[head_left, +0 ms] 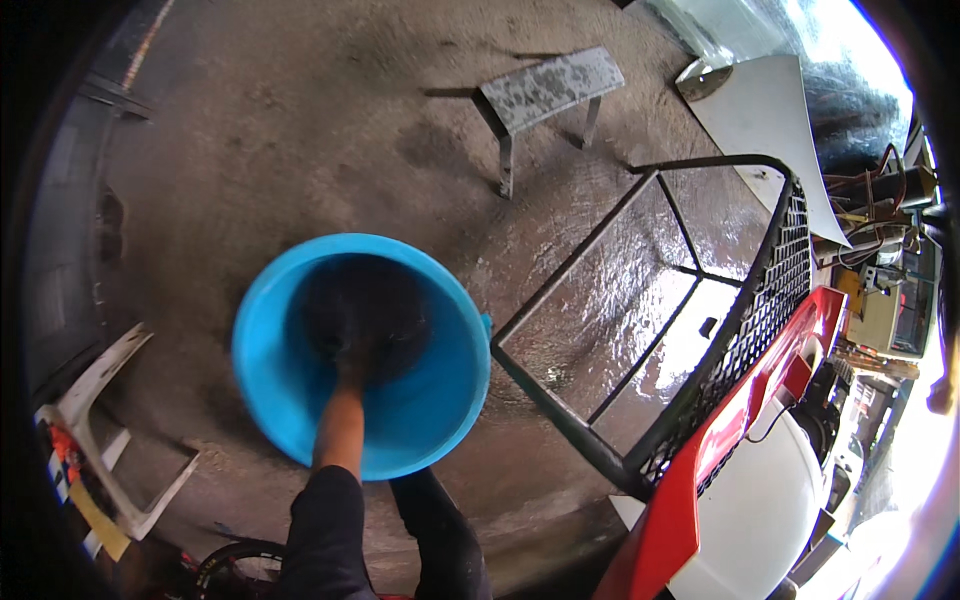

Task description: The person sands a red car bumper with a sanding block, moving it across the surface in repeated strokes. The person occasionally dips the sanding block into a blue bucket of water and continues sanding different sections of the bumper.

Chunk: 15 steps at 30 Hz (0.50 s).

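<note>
Here we are, looking straight down, and the left arm runs from its dark sleeve (325,520) into the big blue tub (440,400)! We follow the bare forearm (342,425) over the near rim and down to the left hand (352,345), which blurs into the dark liquid (392,300) at the bottom. Is that grip wide, narrow or closed on something? We cannot tell; the murk hides the fingers. The right hand is out of our sight, so we cannot call its grip either.

The tub stands on the concrete floor (200,250), left of the middle of our view, and just beside its right side we have a dark metal frame (555,400) with black mesh (785,255) along its far edge. Wet floor gleams through that frame! Farther right, we spot a red panel (668,520) against a rounded white body (765,490). Up top, a low stool (555,88) shows a mottled grey top, well apart from the tub, and over on our left lies a pale chair-like frame (95,385).
</note>
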Each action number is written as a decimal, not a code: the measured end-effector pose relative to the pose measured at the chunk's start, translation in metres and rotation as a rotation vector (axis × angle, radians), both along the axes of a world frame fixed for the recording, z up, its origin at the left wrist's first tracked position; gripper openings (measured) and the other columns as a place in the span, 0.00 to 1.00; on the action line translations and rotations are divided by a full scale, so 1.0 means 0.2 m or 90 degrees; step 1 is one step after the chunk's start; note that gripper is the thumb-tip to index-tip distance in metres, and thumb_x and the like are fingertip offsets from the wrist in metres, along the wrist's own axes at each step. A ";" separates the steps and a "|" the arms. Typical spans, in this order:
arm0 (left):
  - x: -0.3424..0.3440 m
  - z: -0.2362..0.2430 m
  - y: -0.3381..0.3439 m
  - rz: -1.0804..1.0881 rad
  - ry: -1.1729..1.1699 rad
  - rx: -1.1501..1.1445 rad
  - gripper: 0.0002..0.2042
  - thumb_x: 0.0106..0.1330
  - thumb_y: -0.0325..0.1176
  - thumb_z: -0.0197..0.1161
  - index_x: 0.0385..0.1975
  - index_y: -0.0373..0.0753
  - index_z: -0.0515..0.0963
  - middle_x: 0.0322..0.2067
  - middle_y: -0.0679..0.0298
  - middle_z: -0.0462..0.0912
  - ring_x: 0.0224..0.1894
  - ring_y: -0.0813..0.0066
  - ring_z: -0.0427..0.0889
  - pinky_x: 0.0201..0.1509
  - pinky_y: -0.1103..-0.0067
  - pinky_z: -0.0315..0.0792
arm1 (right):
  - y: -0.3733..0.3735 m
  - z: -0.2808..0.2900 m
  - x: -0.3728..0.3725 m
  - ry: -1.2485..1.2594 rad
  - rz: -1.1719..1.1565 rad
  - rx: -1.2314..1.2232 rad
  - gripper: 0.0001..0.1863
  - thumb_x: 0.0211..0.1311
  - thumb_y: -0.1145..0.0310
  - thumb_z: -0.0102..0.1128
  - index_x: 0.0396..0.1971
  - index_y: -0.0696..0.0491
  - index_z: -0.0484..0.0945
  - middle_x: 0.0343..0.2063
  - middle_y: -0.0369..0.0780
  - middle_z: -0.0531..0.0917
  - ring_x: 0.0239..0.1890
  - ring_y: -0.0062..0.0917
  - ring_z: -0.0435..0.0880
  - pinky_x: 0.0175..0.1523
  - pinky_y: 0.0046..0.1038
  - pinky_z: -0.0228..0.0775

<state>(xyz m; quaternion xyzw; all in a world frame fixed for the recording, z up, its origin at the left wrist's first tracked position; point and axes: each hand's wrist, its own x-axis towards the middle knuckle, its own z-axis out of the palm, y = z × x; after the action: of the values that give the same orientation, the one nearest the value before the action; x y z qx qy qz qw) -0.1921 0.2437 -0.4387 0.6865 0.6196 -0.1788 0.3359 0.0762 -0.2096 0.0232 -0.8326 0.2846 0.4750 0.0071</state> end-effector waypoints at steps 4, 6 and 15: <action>0.01 -0.30 -0.06 -0.162 0.109 0.200 0.31 0.59 0.42 0.58 0.63 0.44 0.61 0.65 0.50 0.53 0.65 0.45 0.58 0.61 0.55 0.63 | 0.03 0.02 0.05 -0.018 -0.005 -0.014 0.16 0.55 0.58 0.52 0.43 0.47 0.76 0.36 0.39 0.80 0.36 0.34 0.79 0.33 0.43 0.72; 0.02 -0.20 -0.02 -0.117 0.114 0.245 0.31 0.58 0.40 0.59 0.62 0.40 0.62 0.66 0.50 0.52 0.63 0.45 0.61 0.61 0.58 0.65 | 0.00 0.06 0.03 -0.017 -0.014 0.006 0.17 0.56 0.57 0.52 0.43 0.46 0.76 0.36 0.38 0.81 0.35 0.33 0.79 0.33 0.43 0.72; -0.07 1.50 -0.01 0.271 -0.188 -0.009 0.31 0.39 0.28 0.63 0.51 0.42 0.68 0.51 0.45 0.66 0.51 0.46 0.69 0.52 0.61 0.70 | -0.49 0.22 -0.46 -0.069 -0.158 0.229 0.18 0.56 0.54 0.53 0.45 0.42 0.77 0.35 0.36 0.81 0.35 0.32 0.79 0.32 0.43 0.73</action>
<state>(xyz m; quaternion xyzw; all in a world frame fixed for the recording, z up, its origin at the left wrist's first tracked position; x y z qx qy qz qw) -0.2059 0.2407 -0.1397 0.5572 0.6929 -0.0061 0.4576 -0.0158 -0.3085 0.0669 -0.8010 0.2949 0.4680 0.2289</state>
